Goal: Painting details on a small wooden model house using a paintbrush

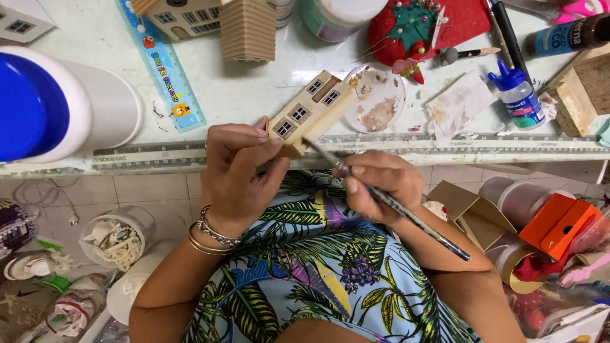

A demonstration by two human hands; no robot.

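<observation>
My left hand (238,171) grips a small tan model house (311,111) with little white-framed windows, holding it tilted just over the table's front edge. My right hand (381,185) pinches a thin dark paintbrush (387,200); its tip touches the house's lower side near my left fingers. Bracelets ring my left wrist. A round clear palette (380,101) smeared with beige paint lies right behind the house.
On the table: a big white tub with blue lid (60,108), a blue ruler (164,67), other model houses (248,28), a red pincushion (403,32), a glue bottle (518,98), a wooden block (584,92). Jars, boxes and tape rolls crowd the floor on both sides.
</observation>
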